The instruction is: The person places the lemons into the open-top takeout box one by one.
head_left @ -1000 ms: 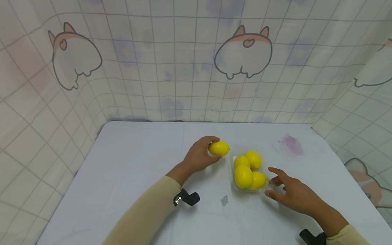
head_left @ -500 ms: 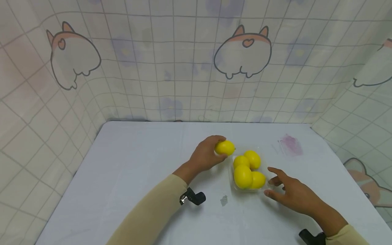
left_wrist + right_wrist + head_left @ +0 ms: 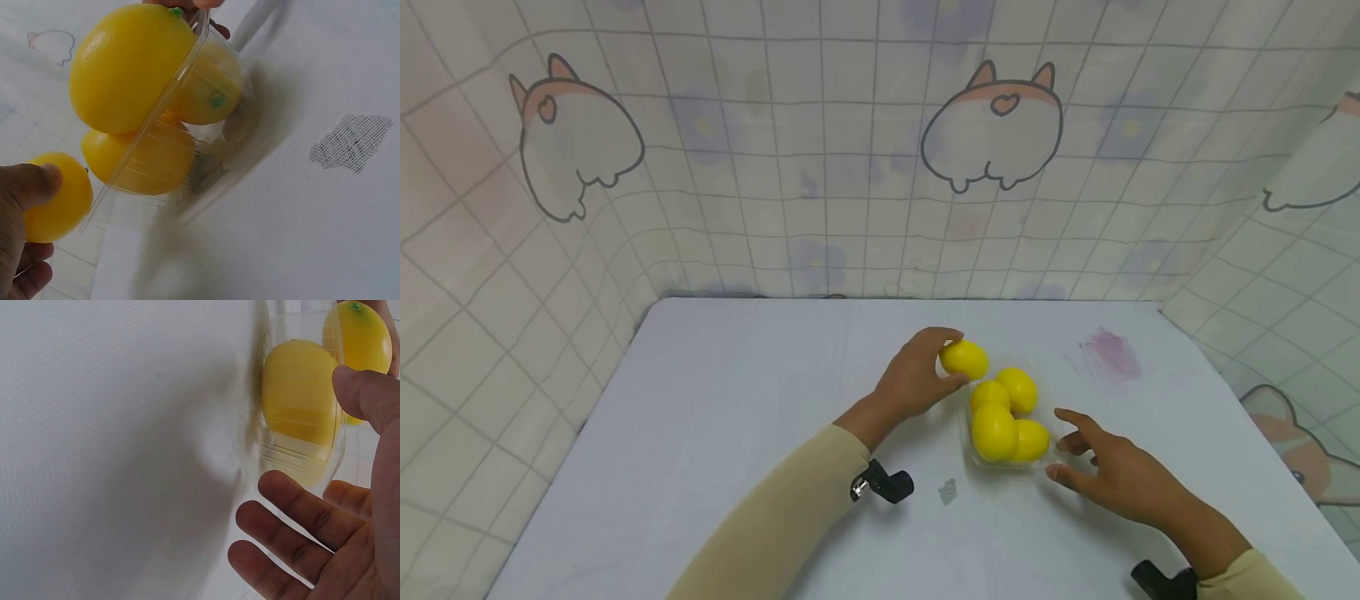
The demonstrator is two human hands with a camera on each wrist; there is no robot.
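Note:
My left hand (image 3: pixel 917 375) grips a yellow lemon (image 3: pixel 965 359) between thumb and fingers, just above the table. The lemon is at the far left corner of a clear plastic container (image 3: pixel 967 442). Several more lemons (image 3: pixel 995 433) are piled inside that container, one rising above its rim in the left wrist view. On the container's right side is my right hand (image 3: pixel 1120 475), its fingers loosely spread and nothing in its grasp. In the right wrist view, its thumb (image 3: pixel 362 390) overlaps the container's rim.
The white table (image 3: pixel 737 375) bears a grey patch (image 3: pixel 948 492) in front of the container and a pink stain (image 3: pixel 1112 354) at the back right. A curtain (image 3: pixel 850 167) with a grid and cartoon animals hangs behind and at both sides.
My left hand has carried its lemon to the right, up to the container's far left corner. The right hand and the lemons in the container have stayed in place.

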